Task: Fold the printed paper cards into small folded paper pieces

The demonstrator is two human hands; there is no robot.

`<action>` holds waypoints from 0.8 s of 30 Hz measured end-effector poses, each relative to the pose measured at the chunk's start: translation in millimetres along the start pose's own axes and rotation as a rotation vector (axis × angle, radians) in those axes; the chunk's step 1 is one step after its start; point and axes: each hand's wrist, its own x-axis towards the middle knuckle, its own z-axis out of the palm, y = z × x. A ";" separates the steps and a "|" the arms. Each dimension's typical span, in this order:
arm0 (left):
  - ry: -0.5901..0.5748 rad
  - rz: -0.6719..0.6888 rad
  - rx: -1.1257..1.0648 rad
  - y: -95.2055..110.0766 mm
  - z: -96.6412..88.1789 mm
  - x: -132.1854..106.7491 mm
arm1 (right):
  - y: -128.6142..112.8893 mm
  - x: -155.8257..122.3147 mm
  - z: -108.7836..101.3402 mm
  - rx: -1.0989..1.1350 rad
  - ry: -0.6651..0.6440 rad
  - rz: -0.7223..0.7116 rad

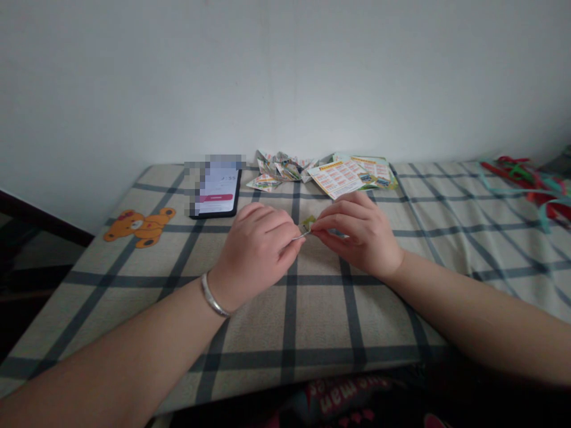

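Above the middle of the checked tablecloth, my left hand [263, 249] and my right hand [357, 232] nearly meet. Between them is a small thin paper piece [307, 228], greenish on its far side, with a pale edge toward me. The fingertips of both hands pinch it from either side. Most of the piece is hidden behind the fingers, so its full shape cannot be made out. A silver bangle [213, 295] circles my left wrist.
Behind my hands lie folded printed papers [285, 168] and flat printed cards [341, 177]. A phone [216, 196] with a lit screen lies at left, near a bear cutout [140, 227]. Red and green ribbons [530, 181] lie at far right. A wall [285, 77] borders the table's back.
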 end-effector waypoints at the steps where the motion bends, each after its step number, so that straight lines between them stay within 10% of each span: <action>1: 0.000 0.022 0.035 0.2 -1.1 0.3 | -0.2 0.2 0.0 0.004 0.000 -0.002; 24: 0.057 0.073 0.066 2.4 -1.6 1.0 | -4.7 1.9 1.7 0.029 -0.077 -0.019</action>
